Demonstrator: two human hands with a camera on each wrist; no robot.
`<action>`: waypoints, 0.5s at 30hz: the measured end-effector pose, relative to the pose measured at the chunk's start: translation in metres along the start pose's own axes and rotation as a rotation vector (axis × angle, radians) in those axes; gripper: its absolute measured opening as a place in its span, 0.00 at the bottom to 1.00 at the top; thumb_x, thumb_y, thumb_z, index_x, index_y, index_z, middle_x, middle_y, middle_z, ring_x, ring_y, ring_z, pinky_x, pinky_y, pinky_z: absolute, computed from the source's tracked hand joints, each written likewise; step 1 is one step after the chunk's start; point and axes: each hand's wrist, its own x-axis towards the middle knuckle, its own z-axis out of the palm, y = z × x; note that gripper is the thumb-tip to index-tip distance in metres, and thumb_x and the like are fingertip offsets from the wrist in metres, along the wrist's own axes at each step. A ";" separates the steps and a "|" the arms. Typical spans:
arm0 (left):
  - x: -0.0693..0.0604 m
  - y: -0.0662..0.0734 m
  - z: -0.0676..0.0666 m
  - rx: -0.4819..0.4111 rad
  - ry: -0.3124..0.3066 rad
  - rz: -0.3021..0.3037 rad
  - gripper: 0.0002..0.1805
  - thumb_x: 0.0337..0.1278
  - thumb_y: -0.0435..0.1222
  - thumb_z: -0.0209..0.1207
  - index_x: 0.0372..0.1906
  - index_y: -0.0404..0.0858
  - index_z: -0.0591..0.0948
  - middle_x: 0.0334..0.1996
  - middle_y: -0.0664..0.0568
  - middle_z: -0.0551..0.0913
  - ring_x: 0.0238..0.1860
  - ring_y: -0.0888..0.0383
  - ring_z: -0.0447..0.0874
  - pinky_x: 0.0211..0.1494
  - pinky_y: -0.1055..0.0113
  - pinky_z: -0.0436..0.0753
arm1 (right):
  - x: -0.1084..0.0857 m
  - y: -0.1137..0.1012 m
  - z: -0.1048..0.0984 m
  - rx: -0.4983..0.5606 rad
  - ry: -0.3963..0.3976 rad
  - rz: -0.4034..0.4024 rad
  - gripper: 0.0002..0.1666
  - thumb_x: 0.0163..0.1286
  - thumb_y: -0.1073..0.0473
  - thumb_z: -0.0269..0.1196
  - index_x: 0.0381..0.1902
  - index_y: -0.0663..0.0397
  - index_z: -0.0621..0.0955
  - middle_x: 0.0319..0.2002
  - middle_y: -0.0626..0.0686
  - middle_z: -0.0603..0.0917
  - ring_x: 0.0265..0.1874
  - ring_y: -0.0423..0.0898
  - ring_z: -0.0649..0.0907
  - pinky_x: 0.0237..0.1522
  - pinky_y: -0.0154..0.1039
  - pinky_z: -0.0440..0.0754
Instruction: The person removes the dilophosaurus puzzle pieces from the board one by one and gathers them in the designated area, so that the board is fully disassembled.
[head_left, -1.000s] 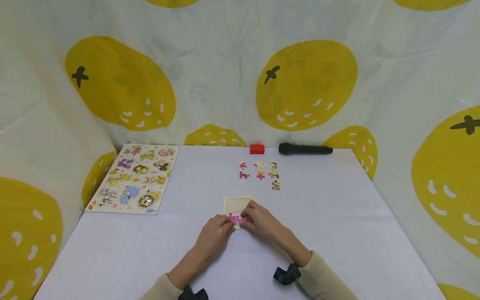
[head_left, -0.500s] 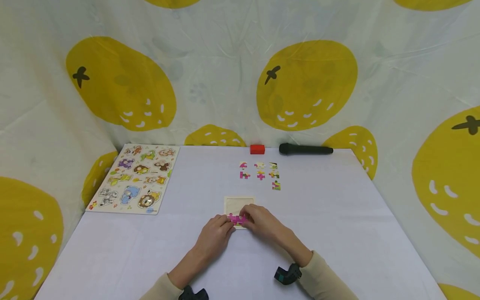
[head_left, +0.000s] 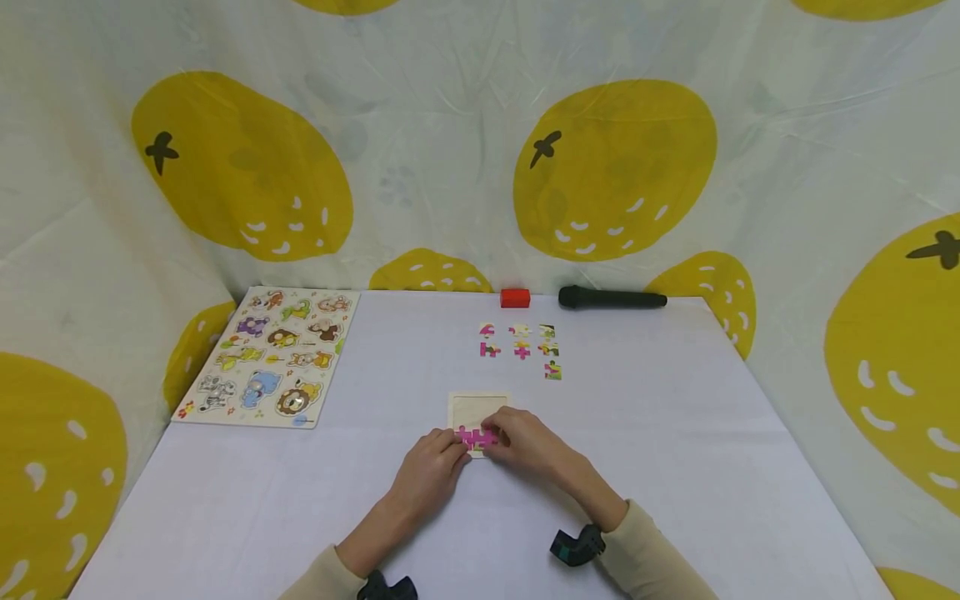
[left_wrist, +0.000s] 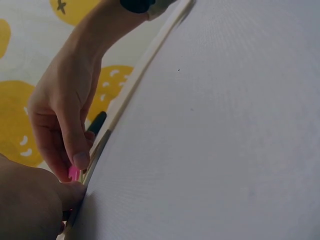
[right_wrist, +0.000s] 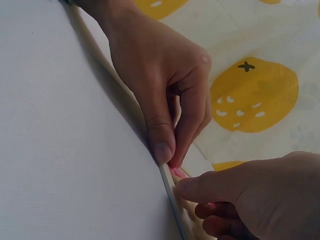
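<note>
A small square wooden puzzle tray lies near the middle of the white table. Pink jigsaw pieces fill part of its near side; bare wood shows behind them. My left hand holds the tray's near left corner between thumb and fingers, beside the pieces. At the right end of the pink row, my right hand pinches a jigsaw piece with thumb and index finger; its fingers partly cover that piece. In the left wrist view, a bit of pink piece shows under the right hand.
Several loose jigsaw pieces lie in short rows beyond the tray. A red block and a black microphone sit at the back edge. An animal puzzle board lies at the left.
The right hand's fingers have lowered slightly toward the near side of the tray, at the pink row. The left hand stays at the corner. Loose pieces have not moved.
</note>
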 end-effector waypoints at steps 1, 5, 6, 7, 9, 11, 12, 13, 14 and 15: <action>0.000 0.000 0.000 -0.001 0.001 0.000 0.06 0.52 0.35 0.72 0.35 0.38 0.88 0.33 0.55 0.83 0.37 0.59 0.81 0.40 0.67 0.81 | 0.000 0.000 0.000 -0.008 0.005 -0.002 0.21 0.63 0.55 0.72 0.52 0.57 0.84 0.36 0.45 0.82 0.32 0.37 0.75 0.35 0.29 0.77; 0.001 0.000 -0.001 0.004 -0.003 0.001 0.07 0.52 0.35 0.72 0.36 0.38 0.89 0.33 0.56 0.83 0.37 0.60 0.80 0.41 0.67 0.82 | 0.000 0.002 -0.001 -0.048 0.030 -0.018 0.21 0.63 0.54 0.72 0.51 0.55 0.85 0.38 0.45 0.83 0.32 0.36 0.75 0.36 0.29 0.79; 0.001 0.000 -0.001 0.006 -0.005 0.002 0.07 0.52 0.35 0.72 0.36 0.38 0.89 0.33 0.56 0.83 0.37 0.60 0.80 0.41 0.67 0.82 | 0.000 0.003 -0.001 -0.062 0.041 -0.025 0.21 0.62 0.53 0.72 0.51 0.54 0.85 0.38 0.45 0.84 0.32 0.36 0.76 0.37 0.30 0.80; 0.001 0.000 -0.001 0.010 -0.007 0.004 0.07 0.52 0.36 0.72 0.36 0.38 0.89 0.33 0.55 0.83 0.37 0.60 0.80 0.41 0.67 0.82 | 0.001 0.004 -0.002 -0.078 0.053 -0.035 0.20 0.62 0.53 0.73 0.51 0.53 0.85 0.39 0.45 0.84 0.33 0.36 0.76 0.38 0.30 0.80; 0.001 0.000 -0.001 0.013 -0.010 0.004 0.07 0.52 0.36 0.72 0.36 0.38 0.89 0.33 0.55 0.83 0.37 0.60 0.80 0.41 0.67 0.82 | 0.001 0.007 -0.003 -0.102 0.087 -0.053 0.20 0.61 0.53 0.73 0.50 0.52 0.86 0.40 0.45 0.84 0.34 0.37 0.77 0.40 0.32 0.82; 0.001 0.000 -0.001 0.017 -0.016 0.002 0.07 0.53 0.36 0.72 0.36 0.38 0.89 0.33 0.55 0.83 0.37 0.60 0.80 0.41 0.67 0.82 | 0.001 0.010 -0.005 -0.117 0.119 -0.056 0.19 0.60 0.53 0.74 0.49 0.50 0.87 0.41 0.45 0.84 0.36 0.37 0.78 0.42 0.33 0.83; 0.001 0.000 -0.001 0.018 -0.018 0.000 0.07 0.53 0.36 0.72 0.36 0.38 0.89 0.33 0.55 0.84 0.37 0.60 0.80 0.42 0.67 0.83 | 0.002 0.011 -0.006 -0.118 0.132 -0.052 0.19 0.60 0.53 0.74 0.49 0.49 0.87 0.41 0.45 0.83 0.37 0.38 0.78 0.42 0.33 0.83; 0.001 0.000 -0.001 0.020 -0.021 -0.002 0.07 0.53 0.36 0.72 0.36 0.38 0.89 0.33 0.55 0.84 0.38 0.60 0.81 0.42 0.67 0.83 | 0.002 0.013 -0.007 -0.118 0.145 -0.044 0.19 0.59 0.52 0.74 0.49 0.48 0.87 0.42 0.44 0.83 0.38 0.38 0.78 0.43 0.34 0.83; 0.001 0.000 -0.001 0.022 -0.025 -0.006 0.07 0.53 0.36 0.72 0.37 0.39 0.89 0.34 0.55 0.84 0.38 0.60 0.81 0.42 0.67 0.83 | 0.003 0.015 -0.009 -0.107 0.156 -0.034 0.19 0.59 0.52 0.75 0.49 0.48 0.88 0.42 0.44 0.82 0.39 0.38 0.78 0.43 0.34 0.83; 0.000 0.000 -0.002 0.025 -0.032 -0.010 0.08 0.53 0.37 0.72 0.37 0.39 0.89 0.34 0.55 0.84 0.38 0.60 0.81 0.42 0.67 0.83 | 0.003 0.016 -0.010 -0.096 0.162 -0.019 0.20 0.59 0.52 0.75 0.49 0.48 0.88 0.42 0.44 0.81 0.39 0.38 0.78 0.43 0.34 0.83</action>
